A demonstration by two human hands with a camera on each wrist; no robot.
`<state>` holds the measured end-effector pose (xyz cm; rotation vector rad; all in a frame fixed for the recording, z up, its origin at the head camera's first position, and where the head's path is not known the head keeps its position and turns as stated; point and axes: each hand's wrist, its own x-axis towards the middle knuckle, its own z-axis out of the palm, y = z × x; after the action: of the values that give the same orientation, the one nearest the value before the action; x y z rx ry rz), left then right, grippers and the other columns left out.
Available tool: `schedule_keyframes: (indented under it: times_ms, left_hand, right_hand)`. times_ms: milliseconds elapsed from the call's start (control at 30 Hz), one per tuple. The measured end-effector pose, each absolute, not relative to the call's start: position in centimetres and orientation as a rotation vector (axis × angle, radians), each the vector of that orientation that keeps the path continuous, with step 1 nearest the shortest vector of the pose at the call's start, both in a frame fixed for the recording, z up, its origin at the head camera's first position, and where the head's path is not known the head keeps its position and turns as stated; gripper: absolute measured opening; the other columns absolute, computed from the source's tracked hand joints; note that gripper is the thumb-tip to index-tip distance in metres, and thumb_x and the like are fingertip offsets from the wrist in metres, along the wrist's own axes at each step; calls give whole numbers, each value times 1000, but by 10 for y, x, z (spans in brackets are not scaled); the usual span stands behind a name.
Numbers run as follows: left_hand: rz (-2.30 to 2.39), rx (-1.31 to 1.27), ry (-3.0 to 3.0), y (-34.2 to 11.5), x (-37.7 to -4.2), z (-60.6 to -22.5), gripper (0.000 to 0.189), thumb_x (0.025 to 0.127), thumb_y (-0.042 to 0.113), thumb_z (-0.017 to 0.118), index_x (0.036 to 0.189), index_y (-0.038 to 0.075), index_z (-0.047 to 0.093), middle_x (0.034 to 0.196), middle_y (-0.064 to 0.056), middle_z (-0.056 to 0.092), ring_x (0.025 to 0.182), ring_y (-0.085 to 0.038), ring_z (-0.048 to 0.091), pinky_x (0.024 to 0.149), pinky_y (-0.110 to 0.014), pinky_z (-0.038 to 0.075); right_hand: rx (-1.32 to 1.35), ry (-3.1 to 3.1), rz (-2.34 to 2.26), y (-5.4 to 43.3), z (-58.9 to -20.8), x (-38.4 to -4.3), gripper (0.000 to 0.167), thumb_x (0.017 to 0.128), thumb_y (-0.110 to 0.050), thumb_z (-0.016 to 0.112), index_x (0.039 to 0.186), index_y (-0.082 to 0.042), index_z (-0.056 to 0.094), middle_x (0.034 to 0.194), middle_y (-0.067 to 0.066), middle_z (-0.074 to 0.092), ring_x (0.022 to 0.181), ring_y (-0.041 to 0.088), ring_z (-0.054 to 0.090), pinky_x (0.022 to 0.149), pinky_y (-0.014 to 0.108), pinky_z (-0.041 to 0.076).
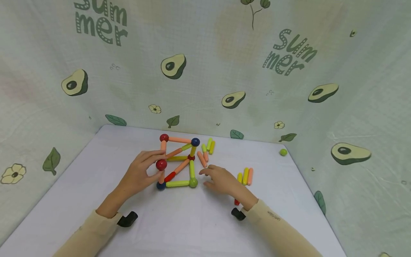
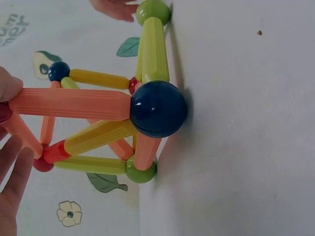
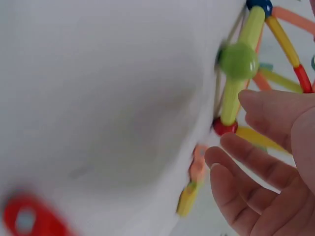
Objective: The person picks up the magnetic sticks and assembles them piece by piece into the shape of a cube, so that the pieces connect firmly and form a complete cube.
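Note:
A frame built of magnetic sticks (image 1: 177, 184) and balls, in orange, yellow, green and red with blue, red and green balls, stands left of centre on the table. My left hand (image 1: 141, 171) holds its near left side, thumb and fingers about the upper red ball (image 1: 161, 164). In the left wrist view the thumb lies at the upper end of an orange stick (image 2: 74, 103), above a blue ball (image 2: 158, 109). My right hand (image 1: 221, 180) hovers just right of the green corner ball (image 1: 193, 182), fingers loosely bent, nothing in them. In the right wrist view its fingers are apart from the frame.
Loose orange, green and yellow sticks (image 1: 212, 147) lie behind the right hand. More yellow and orange sticks (image 1: 245, 176) lie to its right, with a red piece (image 1: 237, 202) by the wrist. A green ball (image 1: 283, 152) sits far right, near the printed cloth backdrop (image 1: 205, 117).

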<state>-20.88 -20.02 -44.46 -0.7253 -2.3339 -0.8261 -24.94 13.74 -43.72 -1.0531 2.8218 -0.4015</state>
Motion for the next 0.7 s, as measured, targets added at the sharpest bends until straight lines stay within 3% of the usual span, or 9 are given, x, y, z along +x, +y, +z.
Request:
schedule_keyframes:
  times_ms: [133, 333, 500, 700]
  left_hand:
    - [-891, -750, -2329, -201, -208, -445, 61, 78, 2, 94, 134, 9, 71, 147, -6, 62, 113, -17, 64, 93, -11, 50]
    - [-954, -750, -2333, -201, -206, -443, 61, 78, -2, 93, 134, 8, 70, 149, -6, 61, 102, -13, 67, 88, -10, 52]
    - [-968, -761, -2335, -200, -207, -443, 63, 77, -4, 92, 134, 7, 69, 149, -8, 60, 105, -15, 68, 88, -8, 52]
    - [-970, -762, -2331, -198, -209, -445, 65, 75, -6, 93, 134, 7, 69, 148, -7, 61, 106, -17, 68, 88, -8, 51]
  right_hand:
    - [-893, 2915, -488, 170, -431, -251, 29, 97, -15, 79, 125, -9, 73, 107, 8, 70, 92, 22, 66, 81, 39, 58]
    - [-762, 2983, -489, 221, -425, -249, 20, 93, -6, 79, 112, -5, 75, 91, 5, 67, 78, 16, 57, 69, 31, 52]
    - [-945, 2873, -470, 250, -424, -246, 22, 90, 2, 79, 111, -6, 78, 106, 6, 68, 92, 22, 63, 81, 35, 58]
    - [-1213, 2803, -353, 264, -438, -248, 21, 87, -2, 86, 103, -16, 82, 117, 2, 68, 110, 23, 60, 95, 40, 58]
